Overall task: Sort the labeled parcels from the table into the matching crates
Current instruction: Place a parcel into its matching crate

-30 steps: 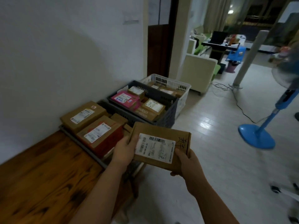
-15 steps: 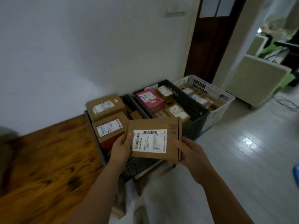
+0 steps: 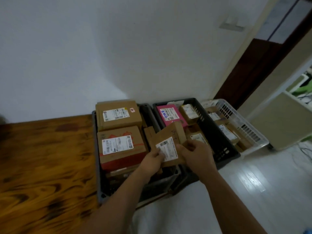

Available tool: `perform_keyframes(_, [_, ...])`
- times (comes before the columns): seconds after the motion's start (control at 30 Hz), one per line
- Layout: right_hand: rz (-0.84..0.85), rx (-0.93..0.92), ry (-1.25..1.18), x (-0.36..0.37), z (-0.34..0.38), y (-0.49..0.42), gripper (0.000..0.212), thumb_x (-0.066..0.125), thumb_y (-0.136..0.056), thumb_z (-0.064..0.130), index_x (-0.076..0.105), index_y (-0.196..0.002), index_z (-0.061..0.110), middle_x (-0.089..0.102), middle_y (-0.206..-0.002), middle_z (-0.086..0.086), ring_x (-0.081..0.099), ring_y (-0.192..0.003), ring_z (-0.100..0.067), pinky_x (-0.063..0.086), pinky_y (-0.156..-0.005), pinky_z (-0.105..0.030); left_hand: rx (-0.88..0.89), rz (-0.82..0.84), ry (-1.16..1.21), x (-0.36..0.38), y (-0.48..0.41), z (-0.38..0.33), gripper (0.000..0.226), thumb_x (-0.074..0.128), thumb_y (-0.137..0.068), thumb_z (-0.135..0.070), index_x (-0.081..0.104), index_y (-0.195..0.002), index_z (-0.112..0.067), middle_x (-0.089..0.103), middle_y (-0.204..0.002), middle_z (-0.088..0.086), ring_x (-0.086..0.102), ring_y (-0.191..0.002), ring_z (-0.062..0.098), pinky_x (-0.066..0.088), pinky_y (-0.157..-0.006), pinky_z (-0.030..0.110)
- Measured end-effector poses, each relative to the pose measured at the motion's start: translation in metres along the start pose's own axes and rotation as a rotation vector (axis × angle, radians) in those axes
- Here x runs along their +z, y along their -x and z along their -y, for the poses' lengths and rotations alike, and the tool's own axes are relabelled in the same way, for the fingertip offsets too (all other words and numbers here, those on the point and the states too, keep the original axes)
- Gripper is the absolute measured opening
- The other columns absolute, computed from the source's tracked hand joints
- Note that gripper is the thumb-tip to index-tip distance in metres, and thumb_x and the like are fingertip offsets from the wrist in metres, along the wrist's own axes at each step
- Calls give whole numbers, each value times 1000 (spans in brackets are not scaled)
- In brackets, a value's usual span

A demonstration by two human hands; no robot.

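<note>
Parcel (image 3: 168, 142) first: a flat brown one, held in both hands, tilted with its far end raised and its white label (image 3: 167, 150) facing up. The left hand (image 3: 152, 159) pinches the near left corner, thumb down on the label; the right hand (image 3: 197, 154) has its fingers curled round the right edge. Held so, it hangs over the line where the grey crate (image 3: 97, 166) and the dark crate (image 3: 219, 137) stand side by side. It touches nothing inside them that I can make out. Which of the two it is meant for I cannot tell, and the writing on it is too small to read. Left of it, the grey crate is packed nearly to the brim, with a brown box (image 3: 118, 115) at the back, a red-printed box (image 3: 119, 146) in front and more cardboard beneath. The dark crate holds a pink parcel (image 3: 170, 114) and several small brown ones, and the white crate (image 3: 249, 130), furthest right, has a few as well. The wooden surface (image 3: 42, 157) runs off to the left of the grey crate. By my reckoning the sorting is well advanced: all three crates carry loads, and this parcel is at the placing step, not yet let go. What is left is to set it in the matching crate and fetch whatever waits on the surface, which I cannot count from this angle.
</note>
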State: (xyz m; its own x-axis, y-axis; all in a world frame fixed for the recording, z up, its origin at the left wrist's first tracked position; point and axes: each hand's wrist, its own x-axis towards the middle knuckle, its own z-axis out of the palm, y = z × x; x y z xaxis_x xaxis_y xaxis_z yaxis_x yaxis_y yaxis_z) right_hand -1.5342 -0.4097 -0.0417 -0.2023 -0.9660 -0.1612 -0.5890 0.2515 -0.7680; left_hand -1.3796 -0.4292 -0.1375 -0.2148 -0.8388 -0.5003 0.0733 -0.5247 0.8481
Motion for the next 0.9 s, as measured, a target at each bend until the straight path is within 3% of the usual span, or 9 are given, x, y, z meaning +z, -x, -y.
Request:
perform_keyframes(0.1, [28, -10, 100, 16, 5, -17, 19, 75, -91, 42, 65, -101, 29, 69, -91, 14, 67, -85, -4, 60, -80, -32, -99, 31, 99, 8, -16, 7, 29, 52, -107, -23, 61, -134, -26, 70, -121, -4, 66, -100, 8, 53, -71, 18])
perform_keyframes(0.2, [76, 8, 168, 28, 9, -32, 26, 76, -88, 48, 62, -101, 32, 67, -91, 16, 63, -84, -2, 52, -71, -27, -182, 82, 109, 12, -29, 16, 39, 56, -104, -35, 54, -143, -30, 62, -138, 0, 59, -122, 19, 46, -94, 35])
perform_keyframes(0.3, [106, 29, 255, 39, 6, -42, 35, 76, -86, 50, 63, -108, 27, 67, -94, 13, 64, -84, -5, 51, -67, -28, -216, 103, 103, 12, -39, 21, 41, 56, -103, -41, 53, -144, -33, 59, -143, -1, 55, -130, 21, 46, -100, 41])
perform_keyframes(0.47, [141, 5, 346, 53, -5, -53, 29, 74, -89, 48, 57, -103, 28, 62, -89, 14, 57, -76, 0, 43, -61, -22, -248, 105, 78, 10, -50, 20, 32, 49, -105, -43, 56, -135, -32, 62, -134, -1, 58, -122, 20, 48, -89, 34])
perform_keyframes(0.67, [225, 53, 311, 66, -26, -72, 25, 71, -93, 44, 56, -102, 26, 64, -92, 8, 63, -84, -10, 56, -75, -33, -246, 42, 95, 10, -65, 23, 14, 51, -106, -37, 62, -113, -34, 67, -115, -7, 61, -100, 9, 50, -85, 29])
perform_keyframes(0.8, [292, 108, 279, 77, -44, -86, 21, 72, -95, 37, 57, -100, 23, 66, -92, 2, 65, -85, -16, 59, -77, -39, -198, 12, 54, 7, -70, 26, 23, 48, -108, -29, 66, -122, -32, 69, -105, -12, 63, -88, 0, 52, -72, 20])
perform_keyframes(0.9, [332, 139, 290, 87, -54, -97, 21, 70, -96, 33, 55, -102, 19, 64, -92, 0, 64, -85, -19, 55, -71, -36, -205, -7, 19, 1, -74, 31, 25, 49, -107, -28, 68, -121, -35, 71, -111, -8, 64, -91, 0, 51, -70, 20])
